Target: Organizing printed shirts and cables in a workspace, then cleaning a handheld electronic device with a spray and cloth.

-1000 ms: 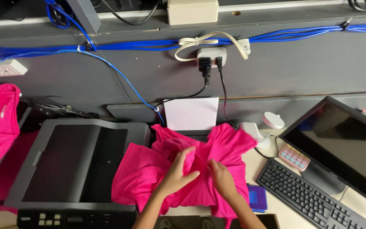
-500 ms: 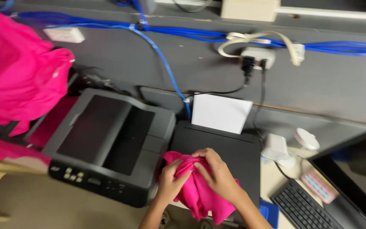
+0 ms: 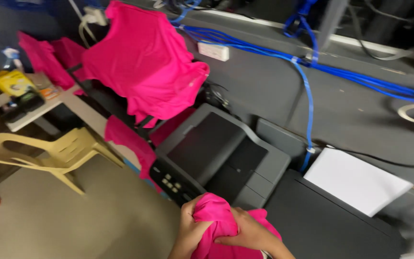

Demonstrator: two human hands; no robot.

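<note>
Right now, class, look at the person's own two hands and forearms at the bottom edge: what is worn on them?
Nothing shows on either: the left hand and right hand are bare, without gloves, rings or watch in view, and no sleeves reach the visible forearms.

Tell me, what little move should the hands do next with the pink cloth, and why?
Probably carry it left toward the other pink shirts. Both the left hand and the right hand grip the bunched pink cloth just in front of the grey printer, and the view looks toward that hanging pile, so it likely belongs there.
</note>
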